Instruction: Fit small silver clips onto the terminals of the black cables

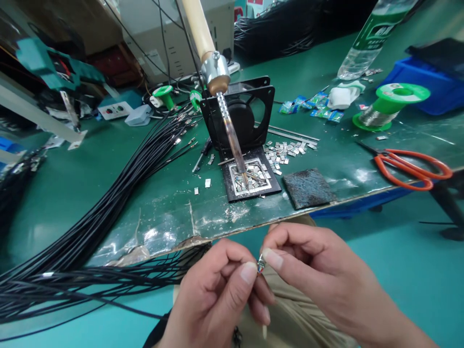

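Just below the table's front edge, my left hand (pixel 224 290) and my right hand (pixel 311 270) meet with thumbs and forefingers pinched. Between the fingertips is a small silver metal connector (pixel 260 262) with bits of coloured wire showing beside it. The left fingers close on its wired side, the right ones on its upper side; most of it is hidden. Beyond the hands, a soldering iron (pixel 232 130) points tip down over a square metal-framed tray (pixel 233 188) with small metal connector pieces in it. A dark, worn pad (pixel 308 187) lies right of the tray.
Black cables (pixel 119 193) run in bundles on the left, on and below the table (pixel 163 208). A black fan (pixel 239 111) stands behind the iron. Loose metal pieces (pixel 286 152), orange-handled scissors (pixel 409 166), a solder spool (pixel 391 106), a bottle (pixel 373 43) and a blue bin (pixel 424 87) are to the right.
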